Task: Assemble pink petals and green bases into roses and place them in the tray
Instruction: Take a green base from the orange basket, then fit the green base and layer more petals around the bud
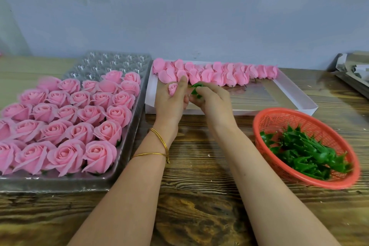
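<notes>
Head view: left hand (169,102), grip curled round a pink bud (173,88) over the white box (259,112). Right hand (211,100), grip pinching a green base (196,88) just beside it. Risk: an off-centre push could crush the bud. Bud's long axis runs front-to-back, tip apparently toward the wall (199,16).

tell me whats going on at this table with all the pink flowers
A person is assembling artificial roses. Their left hand holds a pink bud and their right hand pinches a green base right beside it, above the white box of loose pink petal heads. The clear tray on the left is mostly filled with finished roses, with empty cups at its far end. More green bases wait in the red basket.
</notes>
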`<state>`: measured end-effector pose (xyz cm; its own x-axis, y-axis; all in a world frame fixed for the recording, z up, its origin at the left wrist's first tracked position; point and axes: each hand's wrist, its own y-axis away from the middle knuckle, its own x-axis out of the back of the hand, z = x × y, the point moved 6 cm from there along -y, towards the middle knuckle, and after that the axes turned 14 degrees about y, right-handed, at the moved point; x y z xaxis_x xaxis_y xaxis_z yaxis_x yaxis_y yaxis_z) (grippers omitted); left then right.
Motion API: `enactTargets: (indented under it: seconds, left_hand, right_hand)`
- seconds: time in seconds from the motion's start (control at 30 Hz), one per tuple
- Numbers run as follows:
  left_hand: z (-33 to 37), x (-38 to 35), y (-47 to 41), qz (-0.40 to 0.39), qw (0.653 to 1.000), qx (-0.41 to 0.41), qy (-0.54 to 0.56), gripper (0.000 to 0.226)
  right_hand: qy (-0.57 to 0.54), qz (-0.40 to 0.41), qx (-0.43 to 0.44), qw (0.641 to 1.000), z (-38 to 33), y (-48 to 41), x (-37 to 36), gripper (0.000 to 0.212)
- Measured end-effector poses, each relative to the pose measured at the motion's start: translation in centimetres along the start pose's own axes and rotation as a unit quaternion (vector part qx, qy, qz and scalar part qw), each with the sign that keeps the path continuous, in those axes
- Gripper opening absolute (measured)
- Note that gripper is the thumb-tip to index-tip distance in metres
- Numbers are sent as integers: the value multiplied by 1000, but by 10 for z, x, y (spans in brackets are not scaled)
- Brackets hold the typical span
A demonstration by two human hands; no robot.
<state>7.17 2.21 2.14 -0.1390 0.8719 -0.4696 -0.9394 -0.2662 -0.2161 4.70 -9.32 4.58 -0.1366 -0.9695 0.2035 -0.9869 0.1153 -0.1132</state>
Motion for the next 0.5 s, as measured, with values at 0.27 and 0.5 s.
enactTargets:
  seconds: [0.27, 0.5]
  left_hand:
    - [-3, 3, -2, -4, 1000, 13, 16, 29]
    - [-3, 5, -3, 16, 999, 28, 32, 38]
  right_hand:
    - [65, -11, 22, 998, 8, 6, -6, 27]
    - [58, 16, -14, 998, 17, 4, 2, 29]
